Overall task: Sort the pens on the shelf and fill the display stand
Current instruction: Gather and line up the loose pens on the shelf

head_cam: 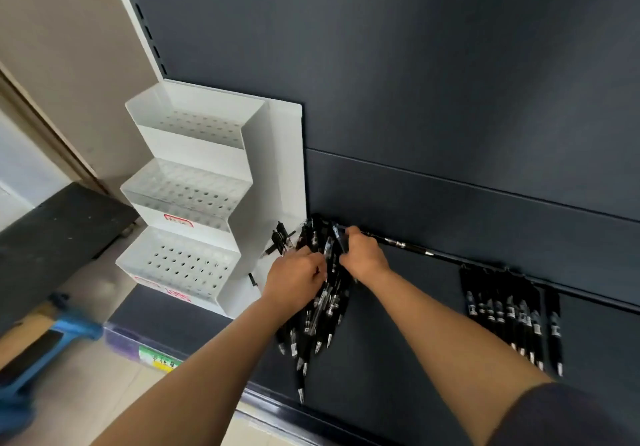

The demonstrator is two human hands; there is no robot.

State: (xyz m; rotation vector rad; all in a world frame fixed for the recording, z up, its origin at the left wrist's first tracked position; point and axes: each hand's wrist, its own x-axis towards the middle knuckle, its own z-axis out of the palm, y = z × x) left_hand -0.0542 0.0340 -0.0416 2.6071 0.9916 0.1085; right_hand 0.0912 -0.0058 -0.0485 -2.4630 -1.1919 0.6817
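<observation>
Pens [322, 314] lie heaped on the shelf [398, 359] with both hands in the heap. The left hand [296, 281] curls round several barrels and the right hand [363, 255] pinches one, likely gathering a bunch. Just left, the display stand [187, 203] has its holed tiers unfilled; some tips reach near the shelf's front edge — a tidy row [512, 314] lies well apart to the right.

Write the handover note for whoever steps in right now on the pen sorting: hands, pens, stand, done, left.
Left hand and right hand: both curled round pens in the pen pile, middle of the shelf, just right of the display stand.
Pen row lies side by side at the right; a few loose pens lie beside the stand.
Done: one row sorted.
Left: sort the pile, then fill the stand; none of its three tiers shows a pen.
</observation>
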